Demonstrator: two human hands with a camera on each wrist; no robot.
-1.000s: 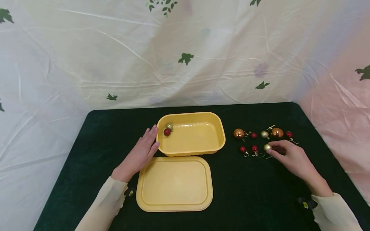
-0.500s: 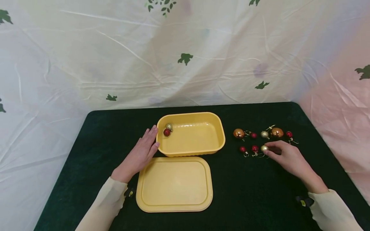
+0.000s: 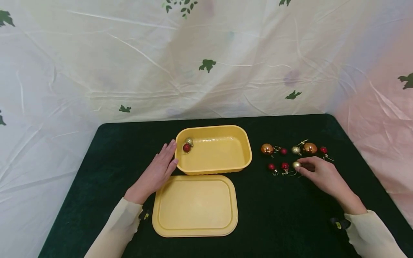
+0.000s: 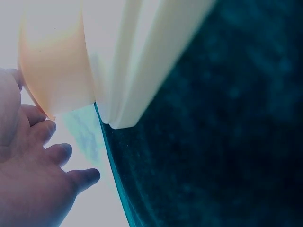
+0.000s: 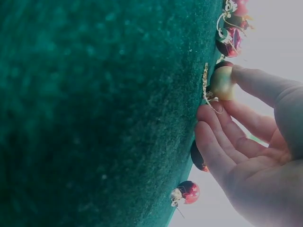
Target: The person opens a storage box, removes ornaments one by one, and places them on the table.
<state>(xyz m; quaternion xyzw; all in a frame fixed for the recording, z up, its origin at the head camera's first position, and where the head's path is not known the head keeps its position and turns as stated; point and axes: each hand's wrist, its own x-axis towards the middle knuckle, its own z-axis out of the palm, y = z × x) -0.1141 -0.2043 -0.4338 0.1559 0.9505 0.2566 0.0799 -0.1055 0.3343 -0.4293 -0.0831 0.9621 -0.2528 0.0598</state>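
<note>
My right hand (image 3: 326, 177) pinches a small pale-gold bauble (image 3: 296, 165) between thumb and fingertips, low over the dark green cloth at the right. The right wrist view shows this gold bauble (image 5: 222, 84) with its string loop hanging by the fingers. My left hand (image 3: 156, 172) lies with fingers straight along the left wall of a yellow box (image 3: 213, 168). Inside that box, at its left end, sit a glittery gold bauble (image 3: 189, 141) and a red bauble (image 3: 186, 147). In the left wrist view the fingertips touch the box wall (image 4: 57, 61).
A yellow lid (image 3: 195, 206) lies flat just in front of the box. Around the right hand are a copper bauble (image 3: 267, 149), another copper bauble (image 3: 310, 148), a glittery bauble (image 3: 295, 150) and several red baubles (image 3: 285, 166). A white patterned curtain (image 3: 206, 89) hangs behind the table.
My right hand, with the gold bauble in its fingertips, has shifted slightly left toward the nearest red bauble. The left hand and the box have stayed in place.
</note>
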